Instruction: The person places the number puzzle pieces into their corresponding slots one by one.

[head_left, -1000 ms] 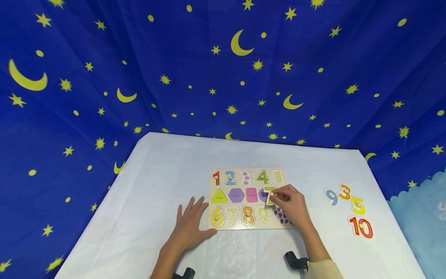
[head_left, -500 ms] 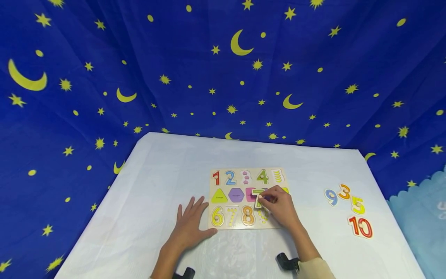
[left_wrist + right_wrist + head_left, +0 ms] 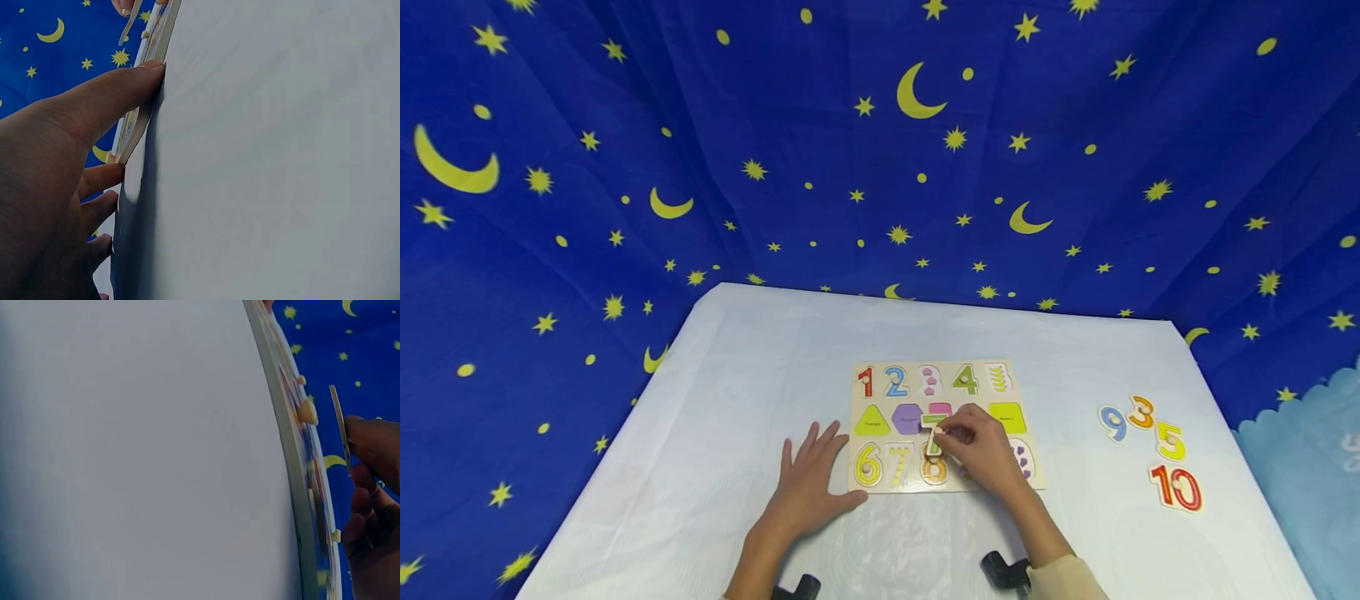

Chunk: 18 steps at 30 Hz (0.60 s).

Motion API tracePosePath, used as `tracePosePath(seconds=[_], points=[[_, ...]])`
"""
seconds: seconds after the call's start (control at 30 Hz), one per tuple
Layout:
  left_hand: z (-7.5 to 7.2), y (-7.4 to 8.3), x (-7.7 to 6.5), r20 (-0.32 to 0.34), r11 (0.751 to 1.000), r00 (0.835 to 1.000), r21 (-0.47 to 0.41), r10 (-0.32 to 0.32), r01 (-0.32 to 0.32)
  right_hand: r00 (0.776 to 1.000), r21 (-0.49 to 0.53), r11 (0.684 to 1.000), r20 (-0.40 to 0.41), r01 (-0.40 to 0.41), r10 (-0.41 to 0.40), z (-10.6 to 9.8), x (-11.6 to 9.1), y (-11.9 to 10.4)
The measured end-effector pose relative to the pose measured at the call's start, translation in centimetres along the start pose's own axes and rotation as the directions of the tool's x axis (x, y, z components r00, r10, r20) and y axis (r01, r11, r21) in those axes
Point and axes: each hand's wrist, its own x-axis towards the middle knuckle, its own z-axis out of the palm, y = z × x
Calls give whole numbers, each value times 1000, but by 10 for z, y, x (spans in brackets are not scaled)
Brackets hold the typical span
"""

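Note:
A wooden number puzzle board (image 3: 1040, 482) lies on the table, with pegged 1, 2, 4, 6 and 8 pieces seated in it. My left hand (image 3: 811, 493) rests flat with spread fingers at its left side; the thumb touches the board's near left corner, as the left wrist view also shows. My right hand (image 3: 988, 450) pinches the green number 7 piece (image 3: 931, 420) by its knob, over the board just above the 8 (image 3: 934, 473). In the right wrist view the 7 piece (image 3: 337, 412) appears edge-on, raised off the board. The 7 recess (image 3: 898, 464) shows its printed dots.
Loose pieces lie on the white table right of the board: a blue 9 (image 3: 1113, 423), an orange 3 (image 3: 1142, 412), a yellow 5 (image 3: 1171, 441) and a red 10 (image 3: 1177, 488). A blue star-patterned cloth (image 3: 820, 150) hangs behind the table.
My right hand has moved left across the board with the 7 piece, from near the right end to above the 8. The left hand has stayed in place.

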Motion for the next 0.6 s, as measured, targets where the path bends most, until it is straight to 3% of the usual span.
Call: tracePosePath(seconds=[0.27,0.6], points=[[-1,0,0,-5,1000,1000,2,5,-5,999,-32,998,10,54,-54,8,-2,-7],[1,-1,0,-5,1000,1000,2,-9,9,988,-50,989,79,136,-132,17,-3,-14]])
